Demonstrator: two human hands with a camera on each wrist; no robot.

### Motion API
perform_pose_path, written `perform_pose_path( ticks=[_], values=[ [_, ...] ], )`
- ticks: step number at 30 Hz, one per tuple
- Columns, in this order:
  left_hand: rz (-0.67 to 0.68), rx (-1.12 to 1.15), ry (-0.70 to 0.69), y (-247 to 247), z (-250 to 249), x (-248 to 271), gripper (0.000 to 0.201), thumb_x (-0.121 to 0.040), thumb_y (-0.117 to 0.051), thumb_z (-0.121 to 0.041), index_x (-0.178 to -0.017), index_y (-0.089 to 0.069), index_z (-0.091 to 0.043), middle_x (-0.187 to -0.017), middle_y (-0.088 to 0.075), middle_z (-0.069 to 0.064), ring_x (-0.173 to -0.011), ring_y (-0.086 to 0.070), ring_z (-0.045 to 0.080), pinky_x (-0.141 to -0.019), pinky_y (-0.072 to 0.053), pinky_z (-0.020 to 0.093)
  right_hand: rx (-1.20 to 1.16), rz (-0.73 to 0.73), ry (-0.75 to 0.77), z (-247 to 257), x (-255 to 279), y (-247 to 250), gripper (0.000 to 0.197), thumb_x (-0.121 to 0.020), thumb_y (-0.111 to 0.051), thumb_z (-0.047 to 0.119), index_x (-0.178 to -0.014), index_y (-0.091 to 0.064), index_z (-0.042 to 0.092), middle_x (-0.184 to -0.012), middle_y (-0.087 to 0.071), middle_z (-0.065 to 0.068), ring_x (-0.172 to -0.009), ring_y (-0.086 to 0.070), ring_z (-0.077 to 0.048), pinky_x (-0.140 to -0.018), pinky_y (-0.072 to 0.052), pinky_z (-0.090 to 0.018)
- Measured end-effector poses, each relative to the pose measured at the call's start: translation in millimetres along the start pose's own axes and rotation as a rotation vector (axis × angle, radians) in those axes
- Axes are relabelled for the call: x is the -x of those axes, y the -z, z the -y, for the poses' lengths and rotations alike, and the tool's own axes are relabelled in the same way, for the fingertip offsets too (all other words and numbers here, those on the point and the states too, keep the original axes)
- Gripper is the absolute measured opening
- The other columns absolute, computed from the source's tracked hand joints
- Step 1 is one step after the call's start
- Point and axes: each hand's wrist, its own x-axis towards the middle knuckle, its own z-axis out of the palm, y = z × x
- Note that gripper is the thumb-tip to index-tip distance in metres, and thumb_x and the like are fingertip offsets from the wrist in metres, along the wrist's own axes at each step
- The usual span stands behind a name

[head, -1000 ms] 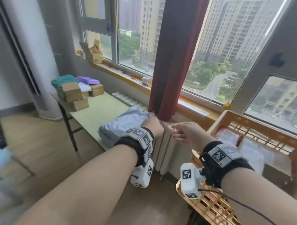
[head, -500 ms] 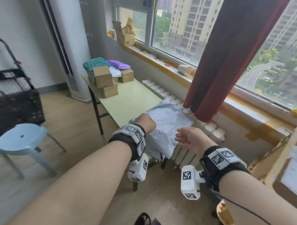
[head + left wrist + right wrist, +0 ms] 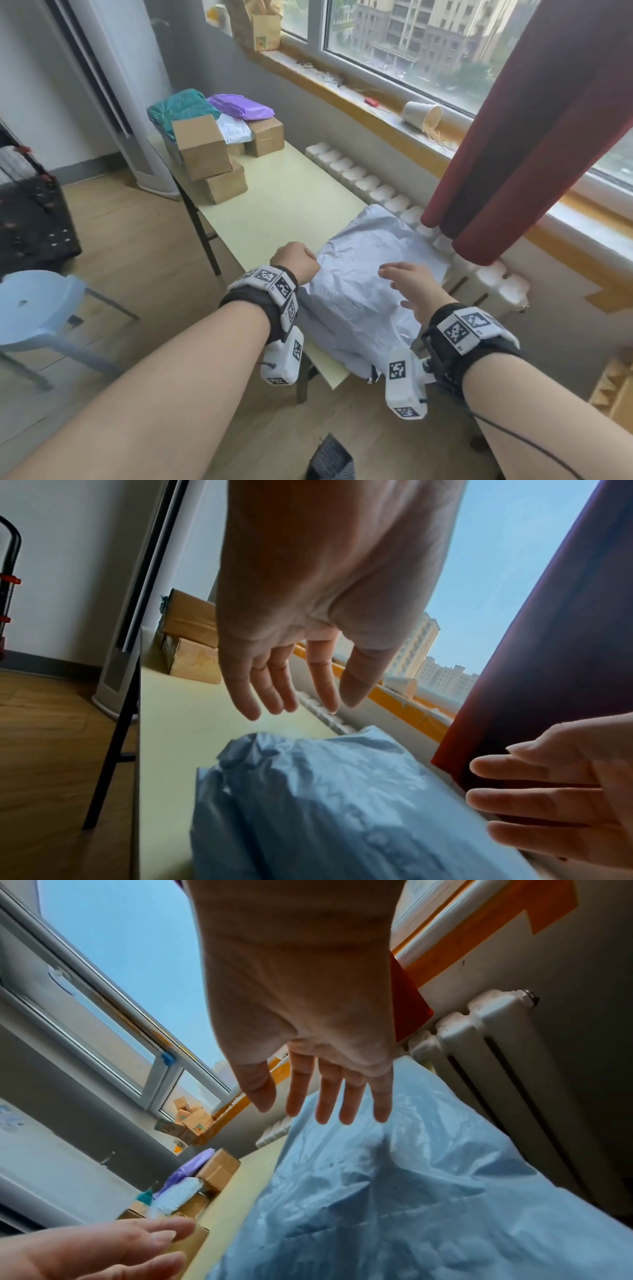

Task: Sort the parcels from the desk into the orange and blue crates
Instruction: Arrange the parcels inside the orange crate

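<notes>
Grey plastic parcel (image 3: 363, 284) lies on the desk (image 3: 291, 205) between open left hand (image 3: 295, 258) and open right hand (image 3: 409, 287).

- The crumpled pale grey plastic mailer bag (image 3: 370, 284) hangs over the near end of the pale yellow desk (image 3: 291, 212); both wrist cameras cover its near edge.
- In the head view the left hand (image 3: 294, 261) shows only its back, its fingers hidden.
- The orange slatted plastic crate (image 3: 613, 390) is cut off by the right edge; only a corner shows.
- The teal soft parcel (image 3: 181, 109) at the far end lies partly behind a brown cardboard box (image 3: 202, 147).
- The print on the white padded mailer (image 3: 234, 130) is too small to read.
</notes>
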Motion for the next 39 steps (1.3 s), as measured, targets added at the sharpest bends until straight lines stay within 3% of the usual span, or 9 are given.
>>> perform_pose_path(
  ticks=[3,7,11,14,18,22,26,31,39],
  values=[
    [0.036,-0.006,0.056,-3,10,-16,0.030,-0.086,-0.056,-0.013,-0.115,-0.062,-0.018,-0.129,-0.057,0.009,-0.118,-0.053,0.029,-0.101,-0.045,0.037,0.016,-0.013,-0.010,-4,-11,-5,0.028,-0.093,-0.063,0.013,-0.121,-0.068,0.010,-0.105,-0.060,-0.003,-0.083,-0.052,-0.012,-0.081,-0.039,-0.033],
    [0.096,0.020,0.071,-6,17,-34,0.039,-0.086,-0.054,-0.016,-0.124,-0.051,-0.019,-0.125,-0.055,0.008,-0.111,-0.056,0.028,-0.096,-0.047,0.035,-0.012,-0.048,-0.049,-7,-22,-14,0.030,-0.094,-0.062,0.012,-0.123,-0.067,0.010,-0.110,-0.059,-0.004,-0.099,-0.050,-0.018,-0.083,-0.035,-0.032],
    [0.158,0.005,0.037,-6,22,-48,0.011,-0.087,-0.059,-0.022,-0.095,-0.052,-0.021,-0.095,-0.054,0.000,-0.095,-0.061,0.025,-0.085,-0.049,0.034,-0.010,-0.084,-0.086,-15,-30,-27,0.029,-0.094,-0.061,0.012,-0.122,-0.068,0.010,-0.107,-0.058,-0.004,-0.091,-0.051,-0.016,-0.074,-0.038,-0.027],
    [0.213,-0.023,0.007,-8,26,-59,0.020,-0.083,-0.064,-0.030,-0.072,-0.049,-0.022,-0.083,-0.060,0.005,-0.072,-0.057,0.023,-0.072,-0.049,0.033,-0.007,-0.121,-0.108,-22,-35,-33,0.026,-0.093,-0.062,0.012,-0.117,-0.070,0.011,-0.102,-0.059,-0.004,-0.080,-0.050,-0.011,-0.059,-0.034,-0.022],
    [0.309,-0.051,0.009,-7,31,-68,0.033,-0.082,-0.069,-0.046,-0.079,-0.063,-0.014,-0.080,-0.063,0.011,-0.074,-0.061,0.026,-0.064,-0.043,0.029,-0.023,-0.150,-0.137,-26,-37,-38,0.017,-0.092,-0.063,0.012,-0.108,-0.070,0.016,-0.105,-0.062,-0.004,-0.099,-0.054,-0.018,-0.076,-0.039,-0.025],
    [0.437,-0.146,0.030,-2,33,-76,0.051,-0.080,-0.067,-0.056,-0.098,-0.060,-0.009,-0.079,-0.060,0.005,-0.078,-0.060,0.025,-0.067,-0.043,0.028,-0.028,-0.152,-0.137,-23,-34,-44,0.016,-0.092,-0.064,0.011,-0.105,-0.069,0.018,-0.106,-0.063,-0.005,-0.095,-0.054,-0.017,-0.065,-0.039,-0.020],
    [0.515,-0.206,-0.017,4,29,-82,0.032,-0.088,-0.065,-0.037,-0.092,-0.060,-0.006,-0.074,-0.054,0.004,-0.066,-0.052,0.020,-0.059,-0.041,0.027,-0.005,-0.141,-0.139,-16,-29,-49,0.027,-0.093,-0.063,0.014,-0.120,-0.068,0.015,-0.114,-0.061,-0.005,-0.102,-0.052,-0.018,-0.066,-0.038,-0.020],
    [0.603,0.006,0.015,19,15,-87,0.015,-0.089,-0.059,-0.019,-0.092,-0.057,-0.005,-0.087,-0.056,0.013,-0.076,-0.056,0.029,-0.073,-0.051,0.035,0.050,-0.083,-0.141,-4,-21,-50,0.036,-0.094,-0.063,0.022,-0.129,-0.063,0.020,-0.118,-0.056,0.001,-0.107,-0.048,-0.017,-0.086,-0.034,-0.030],
    [0.553,0.368,-0.008,53,-26,-90,0.005,-0.088,-0.056,-0.008,-0.087,-0.054,-0.004,-0.090,-0.051,0.016,-0.078,-0.060,0.032,-0.082,-0.057,0.047,0.061,-0.128,-0.008,38,-8,-42,0.044,-0.089,-0.070,0.032,-0.130,-0.063,0.018,-0.127,-0.060,0.001,-0.106,-0.055,-0.016,-0.078,-0.041,-0.025]
  ],
)
